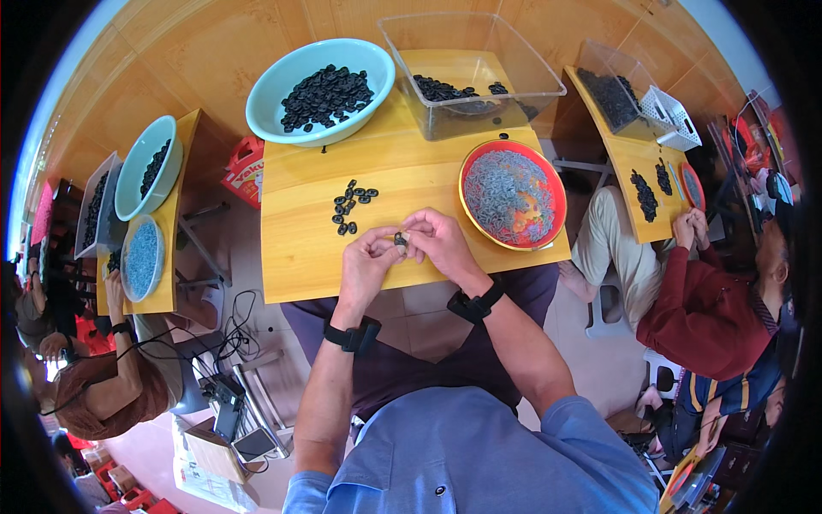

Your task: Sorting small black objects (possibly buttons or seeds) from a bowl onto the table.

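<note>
Over the near edge of the wooden table (300,257), the left hand (366,261) and right hand (441,244) meet fingertip to fingertip, together pinching one small black ring (400,241) between them. Just beyond the ring, on the table, lies a loose cluster of black rings (351,208). Right of the cluster sits a red dish (555,184) of grey pieces; farther back stand a pale blue basin (265,94) and a clear bin (531,64), both holding black rings
</note>
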### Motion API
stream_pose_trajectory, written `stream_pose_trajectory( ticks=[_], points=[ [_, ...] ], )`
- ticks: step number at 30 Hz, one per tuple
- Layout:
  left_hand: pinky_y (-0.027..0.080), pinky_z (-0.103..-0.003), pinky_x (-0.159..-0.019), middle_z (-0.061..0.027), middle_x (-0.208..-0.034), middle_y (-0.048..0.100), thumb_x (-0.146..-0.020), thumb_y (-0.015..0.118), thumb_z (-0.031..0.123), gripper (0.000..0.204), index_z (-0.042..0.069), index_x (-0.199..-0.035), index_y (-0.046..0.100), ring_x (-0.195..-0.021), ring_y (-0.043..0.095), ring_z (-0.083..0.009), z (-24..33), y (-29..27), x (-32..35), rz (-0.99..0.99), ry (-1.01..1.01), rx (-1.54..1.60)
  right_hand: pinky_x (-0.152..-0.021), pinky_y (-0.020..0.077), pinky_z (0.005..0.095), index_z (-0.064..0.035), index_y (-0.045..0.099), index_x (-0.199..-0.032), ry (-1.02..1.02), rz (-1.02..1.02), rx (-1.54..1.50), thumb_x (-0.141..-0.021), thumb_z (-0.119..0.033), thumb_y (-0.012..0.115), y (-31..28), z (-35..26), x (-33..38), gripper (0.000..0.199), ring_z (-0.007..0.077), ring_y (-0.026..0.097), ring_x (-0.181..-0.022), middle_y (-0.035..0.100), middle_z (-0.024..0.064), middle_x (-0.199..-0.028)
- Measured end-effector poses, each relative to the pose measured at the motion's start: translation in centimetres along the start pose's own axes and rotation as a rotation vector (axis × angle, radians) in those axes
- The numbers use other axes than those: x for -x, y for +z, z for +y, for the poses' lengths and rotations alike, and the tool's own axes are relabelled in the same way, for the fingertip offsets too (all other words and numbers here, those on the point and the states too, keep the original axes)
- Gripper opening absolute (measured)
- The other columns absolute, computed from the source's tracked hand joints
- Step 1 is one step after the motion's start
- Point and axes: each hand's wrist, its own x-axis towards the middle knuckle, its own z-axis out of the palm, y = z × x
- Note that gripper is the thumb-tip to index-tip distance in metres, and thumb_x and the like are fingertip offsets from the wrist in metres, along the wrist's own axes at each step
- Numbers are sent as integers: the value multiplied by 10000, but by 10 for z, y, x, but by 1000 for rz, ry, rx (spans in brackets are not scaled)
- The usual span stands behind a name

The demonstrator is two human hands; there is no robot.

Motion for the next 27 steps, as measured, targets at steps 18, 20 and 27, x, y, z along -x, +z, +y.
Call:
stream_pose_trajectory(
  ticks=[18, 20, 27],
  points=[
    [490, -250, -580, -27, -668, 631, -777, 834, 112, 227, 8, -948, 727, -599, 551, -75, 4, 2, 8, 66, 243, -519, -422, 384, 202, -35, 566, -938, 132, -92, 111, -880, -12, 668, -3, -12, 3, 119, 56, 545, -528, 597, 4, -704],
    [492, -253, -577, -37, -667, 641, -774, 837, 116, 225, 1, -933, 726, -592, 556, -77, 2, 1, 9, 84, 264, -495, -419, 387, 200, -36, 571, -917, 160, -85, 123, -883, -4, 663, -2, -15, 4, 103, 54, 546, -523, 593, 0, -686],
    [540, -312, -605, -111, -729, 694, -798, 820, 162, 229, 20, -954, 731, -612, 656, -182, -1, -3, 9, 85, 273, -531, -419, 383, 212, -23, 578, -908, 129, -106, 145, -875, -11, 665, 1, -16, 3, 94, 58, 542, -520, 603, 15, -689]
  ],
)
